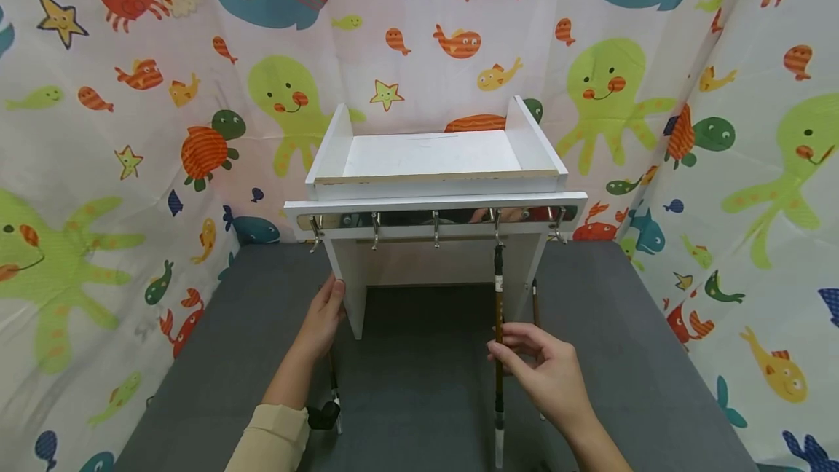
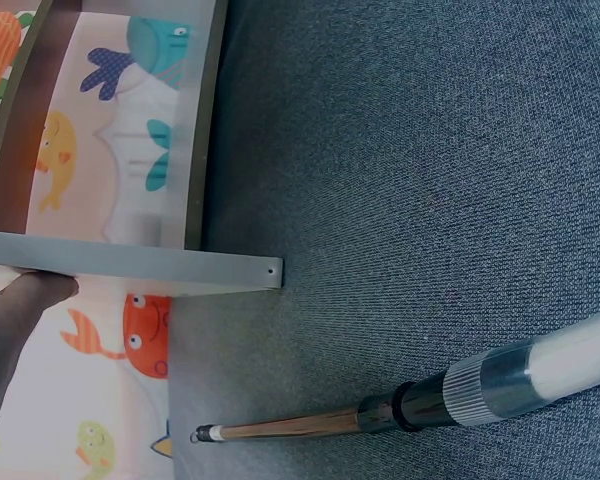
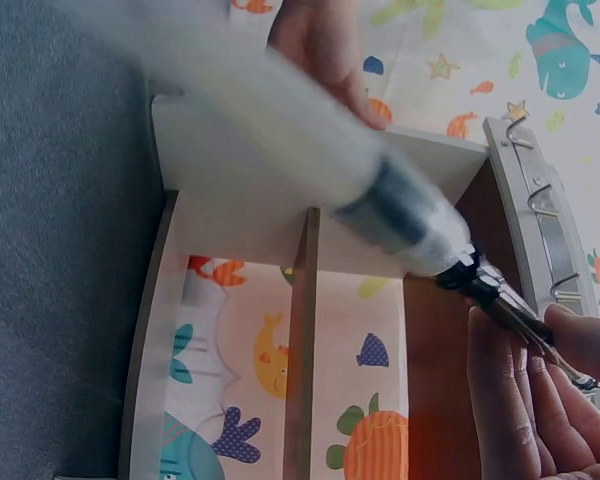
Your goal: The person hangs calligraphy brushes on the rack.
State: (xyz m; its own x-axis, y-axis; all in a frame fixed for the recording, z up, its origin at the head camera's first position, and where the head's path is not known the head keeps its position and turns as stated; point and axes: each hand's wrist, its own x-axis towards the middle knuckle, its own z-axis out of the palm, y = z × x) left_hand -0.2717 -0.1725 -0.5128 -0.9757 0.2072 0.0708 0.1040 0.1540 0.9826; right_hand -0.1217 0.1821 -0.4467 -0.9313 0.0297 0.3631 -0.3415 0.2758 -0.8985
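A white shelf rack (image 1: 432,204) stands at the centre, with a row of metal hooks (image 1: 435,228) along its front. My left hand (image 1: 323,317) grips its left side panel (image 1: 347,290); in the left wrist view, that hand (image 2: 15,315) is cut off by the frame edge. From the hook second from the right, a brown-handled calligraphy brush (image 1: 499,312) hangs upright, white tip down. My right hand (image 1: 540,370) pinches its handle between thumb and fingers. In the right wrist view the brush's pale bristles (image 3: 280,130) are blurred, with the right hand (image 3: 540,400) on the handle.
Another brush (image 2: 310,425) lies on the grey cloth-covered table (image 1: 419,384) left of the rack. A further brush (image 1: 535,303) is partly visible at the right, behind my right hand. A sea-animal curtain (image 1: 393,64) surrounds the table at the back and sides.
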